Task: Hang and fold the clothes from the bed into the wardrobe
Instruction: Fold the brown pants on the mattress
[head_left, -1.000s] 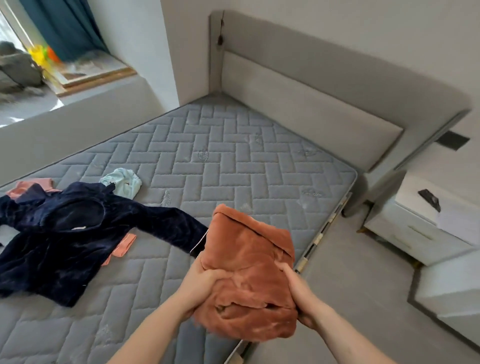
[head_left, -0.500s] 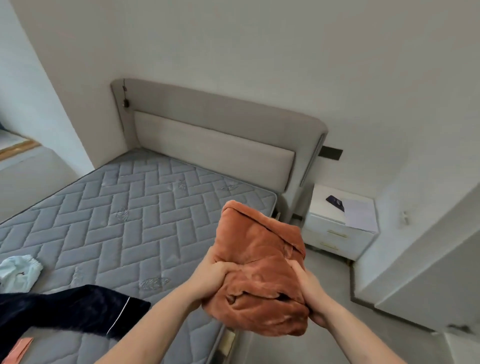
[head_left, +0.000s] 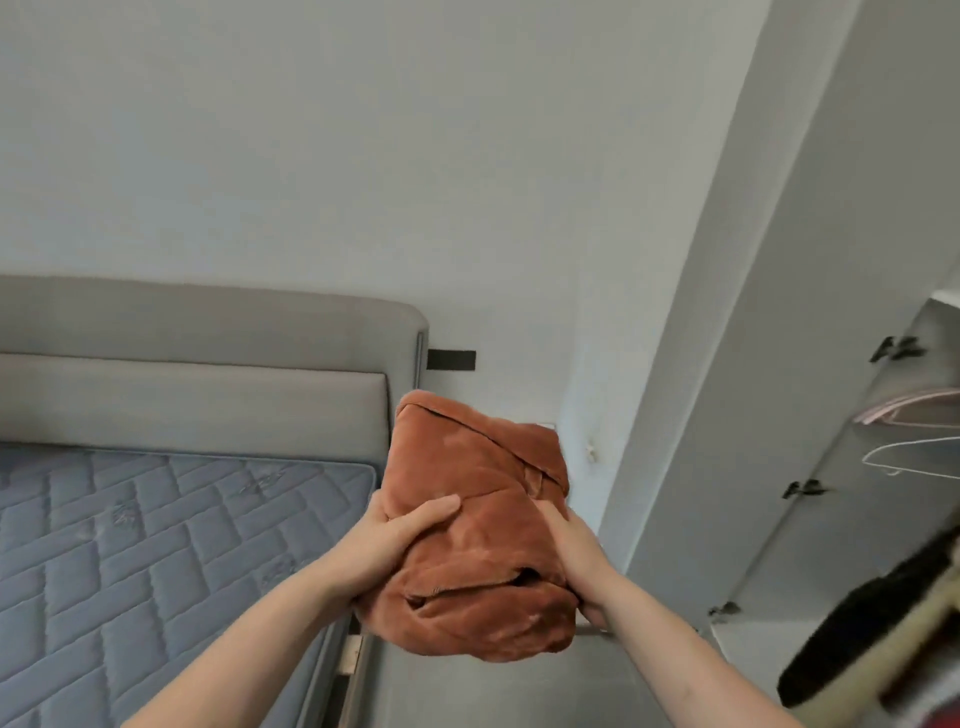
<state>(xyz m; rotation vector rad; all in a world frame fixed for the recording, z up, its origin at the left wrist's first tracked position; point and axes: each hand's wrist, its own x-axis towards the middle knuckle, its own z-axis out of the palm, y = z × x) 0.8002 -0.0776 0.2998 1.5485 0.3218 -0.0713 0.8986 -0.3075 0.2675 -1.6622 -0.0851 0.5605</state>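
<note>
Two bare hands clasp a folded rust-brown garment (head_left: 478, 540), a plush, fleecy bundle with soft rounded folds, held in the air in the middle of the view, past the right edge of the bed. The left hand (head_left: 395, 540) wraps its left flank, thumb laid flat across the top face; the right hand (head_left: 574, 551) cups the right flank with the fingers tucked beneath, both forearms reaching up from the near edge. To the left lies the bed's grey quilted mattress (head_left: 145, 545), stitched in a herringbone pattern, with a smooth padded grey headboard (head_left: 208, 374) on its far side. At the right edge, the white wardrobe (head_left: 810, 415) stands open, thin wire hangers (head_left: 914, 452) inside and dark, blurred clothing (head_left: 872, 613) below.
</note>
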